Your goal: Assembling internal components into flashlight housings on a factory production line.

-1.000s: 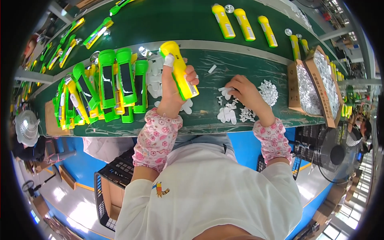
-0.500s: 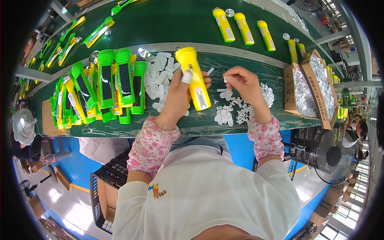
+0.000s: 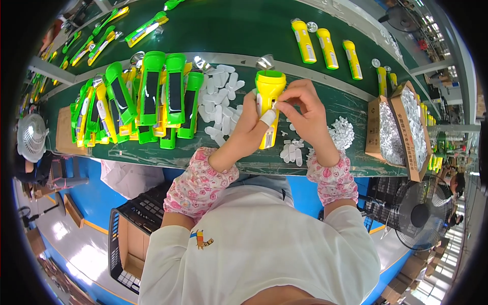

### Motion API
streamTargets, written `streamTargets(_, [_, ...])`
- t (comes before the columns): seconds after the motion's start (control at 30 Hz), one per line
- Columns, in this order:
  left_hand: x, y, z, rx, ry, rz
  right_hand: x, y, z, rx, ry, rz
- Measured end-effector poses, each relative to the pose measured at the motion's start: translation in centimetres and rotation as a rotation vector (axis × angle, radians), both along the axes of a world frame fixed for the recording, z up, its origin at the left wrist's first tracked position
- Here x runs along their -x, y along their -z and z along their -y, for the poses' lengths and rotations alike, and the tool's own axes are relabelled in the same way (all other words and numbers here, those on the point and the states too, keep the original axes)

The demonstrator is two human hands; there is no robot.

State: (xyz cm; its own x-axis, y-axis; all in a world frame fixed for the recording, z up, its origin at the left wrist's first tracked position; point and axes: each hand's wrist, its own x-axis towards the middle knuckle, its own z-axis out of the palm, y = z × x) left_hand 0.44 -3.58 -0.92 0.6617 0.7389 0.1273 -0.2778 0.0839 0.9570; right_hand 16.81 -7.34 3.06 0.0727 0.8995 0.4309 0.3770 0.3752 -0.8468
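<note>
A yellow flashlight body [image 3: 268,87] stands tilted in front of me, its green-lined head pointing away. My left hand [image 3: 247,131] is wrapped round it, a white covering on the thumb. Just beyond the open head is a clear reflector [image 3: 265,62]. My right hand [image 3: 308,115] is closed in a pinch against the flashlight's side, by a slot. A small white plastic piece is between those fingertips, mostly hidden. Under and beside my hands lie white oval plastic covers [image 3: 219,109], more white covers [image 3: 292,152] and a heap of tiny white parts [image 3: 341,132].
Green-and-yellow flashlights [image 3: 150,89] are piled on the left of the green table [image 3: 168,160]. Cardboard boxes [image 3: 389,133] of small silvery-white parts stand at the right. Yellow flashlights [image 3: 326,48] lie on the strip beyond the ledge. A black fan [image 3: 420,215] is at the lower right.
The flashlight has moved right and turned, so its head now points away. My right hand has come left with the small white piece, up against the flashlight's side. The view has shifted slightly.
</note>
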Motion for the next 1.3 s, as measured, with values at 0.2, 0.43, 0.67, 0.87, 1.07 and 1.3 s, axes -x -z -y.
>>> streamTargets(0.2, [-1.2,2.4,0.3,-0.528,-0.307,-0.211,0.6,0.6,0.1,0.190,0.019,-0.194])
streamTargets(0.43, [1.5,-2.3,-0.6,0.201,-0.220,0.125,2.4,2.5,-2.2,0.140,-0.088,-0.278])
streamTargets(0.67, [3.3,-2.7,-2.2,0.292,-0.178,0.185,6.2,1.4,0.0,0.503,-0.387,-0.421])
streamTargets(0.87, [7.6,-3.5,-5.4,-0.688,-0.577,-0.292,3.4,1.6,-4.8,0.400,-0.242,-0.143])
streamTargets(1.07, [19.3,-6.7,-9.2,-0.694,-1.076,-1.421,-11.5,8.7,-20.5,0.340,0.344,0.436])
streamTargets(1.3, [22.3,-4.9,-11.2,-0.468,-0.760,-1.448,-6.1,6.3,-18.1,-0.045,0.604,1.065])
